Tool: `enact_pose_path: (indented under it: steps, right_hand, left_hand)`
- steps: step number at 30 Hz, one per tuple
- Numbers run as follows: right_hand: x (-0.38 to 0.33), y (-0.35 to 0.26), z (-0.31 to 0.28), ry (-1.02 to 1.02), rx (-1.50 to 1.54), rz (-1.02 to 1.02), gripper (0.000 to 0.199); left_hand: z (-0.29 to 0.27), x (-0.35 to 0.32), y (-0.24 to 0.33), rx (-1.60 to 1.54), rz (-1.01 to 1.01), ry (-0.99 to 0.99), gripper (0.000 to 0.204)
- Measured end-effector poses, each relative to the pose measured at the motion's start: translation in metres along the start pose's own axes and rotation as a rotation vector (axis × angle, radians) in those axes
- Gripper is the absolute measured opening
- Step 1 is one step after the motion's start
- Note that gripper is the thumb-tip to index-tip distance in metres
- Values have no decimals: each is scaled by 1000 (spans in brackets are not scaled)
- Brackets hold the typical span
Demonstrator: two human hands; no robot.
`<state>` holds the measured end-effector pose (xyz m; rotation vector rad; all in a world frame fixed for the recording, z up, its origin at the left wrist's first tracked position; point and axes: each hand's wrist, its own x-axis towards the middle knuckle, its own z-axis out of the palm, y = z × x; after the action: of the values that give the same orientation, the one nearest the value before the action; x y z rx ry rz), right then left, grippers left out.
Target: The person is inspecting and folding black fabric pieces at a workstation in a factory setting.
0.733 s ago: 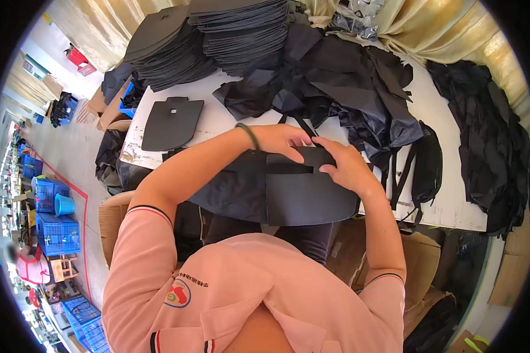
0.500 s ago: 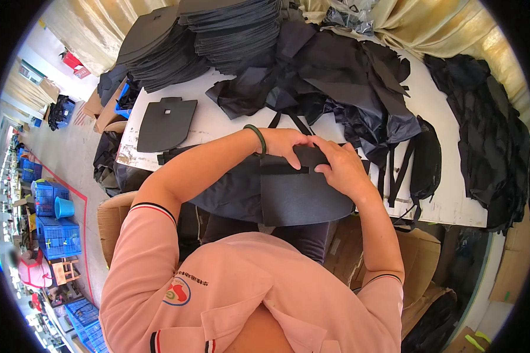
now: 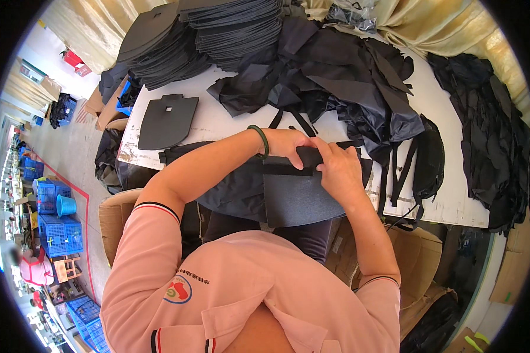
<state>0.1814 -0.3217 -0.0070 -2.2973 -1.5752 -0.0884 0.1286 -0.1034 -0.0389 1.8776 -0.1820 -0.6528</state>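
Note:
A dark grey foam panel (image 3: 303, 203) with a curved lower edge hangs over the near edge of the table in front of me. Black fabric (image 3: 232, 189) extends from beneath it to the left, and a black band crosses its upper part. With thumb and fingers, my left hand (image 3: 282, 145) pinches the panel's top edge. Close beside it, my right hand (image 3: 340, 170) is closed on the same edge farther right, its thumb toward me. The fingertips of both hands nearly meet, and what lies under them is partly hidden.
Another foam panel (image 3: 169, 122) with a small square slot lies at the table's left. Tall stacks of foam panels (image 3: 235, 29) stand behind. Crumpled black fabric (image 3: 347, 76) covers the back middle. A black mesh-sided bag piece (image 3: 430, 159) and more fabric (image 3: 483, 135) lie right.
My right hand has shifted slightly left, its fingers more curled. The panel's top now bends more between the hands, and the black band looks wider. My left hand stays nearly in place.

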Motion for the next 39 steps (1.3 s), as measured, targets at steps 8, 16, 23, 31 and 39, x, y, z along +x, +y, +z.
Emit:
enact_pose_path:
  steps: [8, 16, 23, 31, 39]
  right_hand:
    - [-4, 15, 22, 97, -65, 63, 63]
    - [1, 2, 35, 199, 173, 51, 47]
    - [7, 10, 28, 156, 374, 13, 36]
    - [65, -40, 18, 177, 782, -49, 39]
    - [111, -122, 22, 200, 1054, -15, 56]
  left_hand:
    - [-40, -8, -31, 306, 226, 900, 38]
    - [-83, -54, -101, 934, -468, 918, 31]
    - [-108, -138, -68, 357, -62, 1191, 14]
    - [-81, -246, 76, -826, 579, 1303, 15]
    - [-51, -275, 98, -1074, 746, 833, 42]
